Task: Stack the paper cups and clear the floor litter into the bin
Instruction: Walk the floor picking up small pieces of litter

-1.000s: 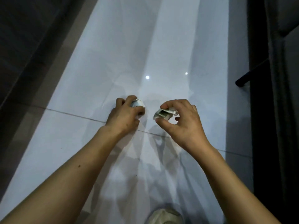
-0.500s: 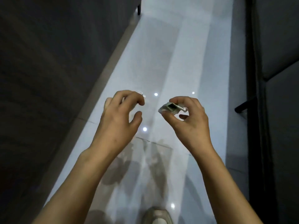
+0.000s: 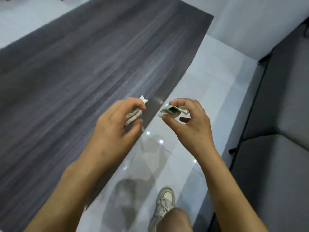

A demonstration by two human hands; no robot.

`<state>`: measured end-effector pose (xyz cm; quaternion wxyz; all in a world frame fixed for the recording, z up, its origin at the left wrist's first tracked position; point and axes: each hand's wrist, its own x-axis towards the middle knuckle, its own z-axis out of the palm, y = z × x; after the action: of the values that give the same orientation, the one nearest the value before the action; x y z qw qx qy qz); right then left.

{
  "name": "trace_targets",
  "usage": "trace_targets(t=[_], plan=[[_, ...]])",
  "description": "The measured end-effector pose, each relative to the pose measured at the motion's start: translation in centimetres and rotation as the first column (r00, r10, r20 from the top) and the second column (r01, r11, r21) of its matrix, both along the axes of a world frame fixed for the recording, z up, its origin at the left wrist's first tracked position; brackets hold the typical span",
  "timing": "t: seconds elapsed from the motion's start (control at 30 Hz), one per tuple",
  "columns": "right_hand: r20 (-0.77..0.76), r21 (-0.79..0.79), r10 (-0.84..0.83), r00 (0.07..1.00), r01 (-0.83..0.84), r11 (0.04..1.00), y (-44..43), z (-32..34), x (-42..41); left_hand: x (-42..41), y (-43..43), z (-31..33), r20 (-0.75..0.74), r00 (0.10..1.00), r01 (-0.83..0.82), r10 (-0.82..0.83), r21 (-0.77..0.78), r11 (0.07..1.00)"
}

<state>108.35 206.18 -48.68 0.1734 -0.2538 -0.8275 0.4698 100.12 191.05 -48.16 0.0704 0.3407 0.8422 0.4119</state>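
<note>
My left hand [image 3: 117, 121] grips a crumpled white scrap of paper [image 3: 133, 114], one end of it poking out above the fingers, over the edge of the dark table. My right hand [image 3: 187, 121] pinches a crushed greenish wrapper [image 3: 172, 111] between thumb and fingers, above the floor. The two hands are level and about a hand's width apart. No paper cups and no bin are in view.
A long dark grey wood-grain table [image 3: 75, 72] fills the left half. A grey sofa [image 3: 280, 131] on thin black legs lines the right side. Between them runs a strip of glossy white tiled floor [image 3: 209, 72], with my shoe [image 3: 164, 203] on it.
Both hands have risen from floor level with their litter still held. The view has swung up and left, so the table top now lies under the left hand.
</note>
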Motion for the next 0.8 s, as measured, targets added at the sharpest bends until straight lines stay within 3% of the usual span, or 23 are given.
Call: trace_targets(t=[0.17,0.3,0.6,0.8], plan=[[0.028,0.08,0.199,0.98,-0.2,0.976,-3.5,10.2,-2.2,-2.0,-3.8,10.8,-0.031,0.995,-0.094,0.095,0.042,0.995],[0.052,0.041,0.35,0.935,-0.352,0.935,-6.5,17.3,-4.5,-3.2,-8.5,17.8,-0.06,0.974,-0.216,0.22,0.061,0.974],[0.032,0.076,0.712,0.701,-0.712,0.698,-19.2,29.5,-7.0,1.8,-22.9,29.1,-0.009,0.826,-0.561,0.563,0.07,0.825],[0.022,0.106,0.825,0.564,-0.822,0.559,-29.4,33.7,-7.0,6.2,-32.1,32.7,-0.001,0.74,-0.668,0.672,0.119,0.735]])
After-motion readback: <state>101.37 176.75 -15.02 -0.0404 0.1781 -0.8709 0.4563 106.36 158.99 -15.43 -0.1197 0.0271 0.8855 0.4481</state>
